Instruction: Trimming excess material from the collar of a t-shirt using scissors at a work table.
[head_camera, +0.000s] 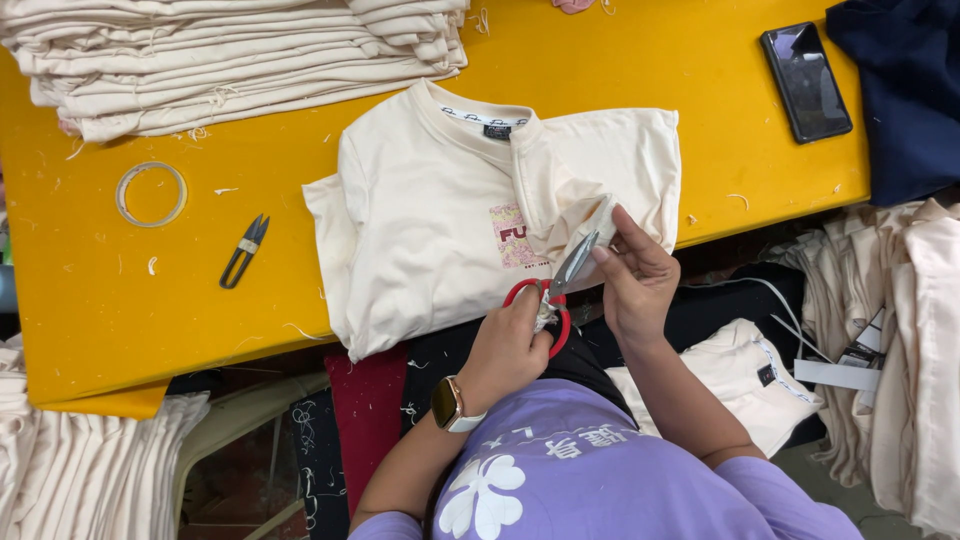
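Note:
A cream T-shirt (430, 230) with a small pink print lies folded on the yellow table (100, 320), its lower edge hanging over the near side. My left hand (505, 345), with a watch (447, 403) on the wrist, is shut on red-handled scissors (562, 283). The blades point up and right at a bunched fold of the shirt near its sleeve. My right hand (635, 280) pinches that fold of cloth just beside the blade tips.
A tall stack of folded cream shirts (230, 60) fills the table's far left. A tape ring (151, 194) and small thread snips (244, 250) lie left of the shirt. A dark phone (805, 82) and navy cloth (900, 90) sit far right. More cream garments (900, 350) hang at the right.

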